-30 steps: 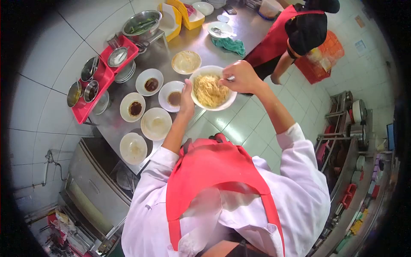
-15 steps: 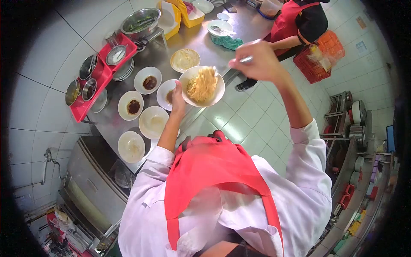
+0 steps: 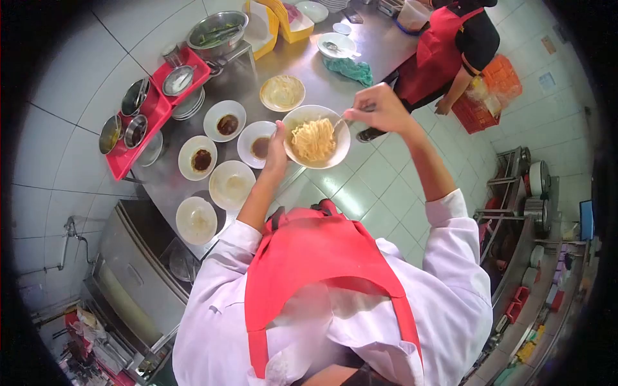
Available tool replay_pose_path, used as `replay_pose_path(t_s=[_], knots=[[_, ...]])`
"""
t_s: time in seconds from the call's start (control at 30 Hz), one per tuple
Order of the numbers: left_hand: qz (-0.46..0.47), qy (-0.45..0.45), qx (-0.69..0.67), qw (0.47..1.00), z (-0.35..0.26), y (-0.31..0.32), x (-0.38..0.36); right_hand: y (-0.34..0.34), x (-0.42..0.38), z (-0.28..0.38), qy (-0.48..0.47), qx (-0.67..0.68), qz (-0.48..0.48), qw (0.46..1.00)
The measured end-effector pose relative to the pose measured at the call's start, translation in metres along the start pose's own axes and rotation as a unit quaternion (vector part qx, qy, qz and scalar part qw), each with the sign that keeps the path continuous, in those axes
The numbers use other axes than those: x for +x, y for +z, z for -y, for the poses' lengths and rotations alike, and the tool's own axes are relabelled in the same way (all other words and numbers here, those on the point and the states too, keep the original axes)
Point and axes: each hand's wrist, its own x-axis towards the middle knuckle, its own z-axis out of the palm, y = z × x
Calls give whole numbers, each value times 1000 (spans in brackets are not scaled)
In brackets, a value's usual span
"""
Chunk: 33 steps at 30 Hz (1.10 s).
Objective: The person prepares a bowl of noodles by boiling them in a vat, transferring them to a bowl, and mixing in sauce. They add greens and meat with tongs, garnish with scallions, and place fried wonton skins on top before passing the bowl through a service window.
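Observation:
My left hand [image 3: 277, 151] grips a white bowl [image 3: 342, 145] by its left rim, holding it off the front edge of the steel table. Light-brown noodles [image 3: 313, 139] lie heaped in the bowl. With closed fingers, my right hand [image 3: 380, 109] holds a thin metal fork [image 3: 340, 121] at the bowl's right side, its lower end reaching into the noodles. Close to my left hand stands a bowl of brown sauce [image 3: 260, 147], and behind the held bowl is a sauce-smeared bowl [image 3: 282, 92].
More bowls, two with dark sauce [image 3: 227, 124], stand on the steel table [image 3: 290, 58]. Red trays [image 3: 151, 119] with metal containers line the left wall. A green cloth [image 3: 349, 70] lies farther back. A co-worker in a red apron [image 3: 444, 48] stands near orange crates [image 3: 502, 77].
The bowl has shifted slightly right and down. My right hand has come lower, bringing the fork down at the noodles, which were being lifted and tossed. The co-worker's arm has dropped.

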Motion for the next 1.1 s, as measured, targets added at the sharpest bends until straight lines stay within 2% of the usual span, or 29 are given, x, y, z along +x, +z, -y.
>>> replay_pose_path(t_s=[0.1,0.17,0.23,0.27,0.3,0.37,0.4,0.5,0.6,0.63,0.7,0.73,0.8,0.9,1.03,1.1], knots=[[10,8,19,1000,5,-7,8,-49,12,39,35,15,-31,999],[11,23,15,1000,3,-10,14,-69,21,49,-33,12,-52,998],[79,-1,-4,997,-9,-7,7,-85,24,69,6,-44,-79,996],[82,2,-10,997,-10,-4,7,-89,29,73,-41,-83,-86,992],[79,3,-16,997,-11,-3,7,-85,33,73,-44,-84,-80,992],[62,-17,-17,998,-12,-2,6,-69,39,77,-153,-245,-48,956],[62,-16,-18,998,-12,-3,6,-66,38,86,-136,-313,-2,940],[72,27,-38,996,-15,-3,7,-59,30,91,-94,-354,-38,930],[42,62,11,997,-24,9,5,-9,24,31,-101,-380,-9,919],[53,47,3,998,-28,16,4,14,20,11,-73,-277,18,958],[62,37,-7,997,-31,20,5,21,18,-1,-109,-118,14,987],[37,29,-15,999,-31,20,6,15,20,-8,-115,-119,16,986],[12,9,-19,1000,-28,17,2,4,14,-3,-16,-5,31,999],[49,-35,-47,997,-33,16,3,-26,21,14,5,31,9,999],[50,-15,-31,998,-31,19,5,-68,35,42,14,16,-13,1000],[44,-13,-27,999,-31,25,4,-84,39,55,-26,16,-26,999]])
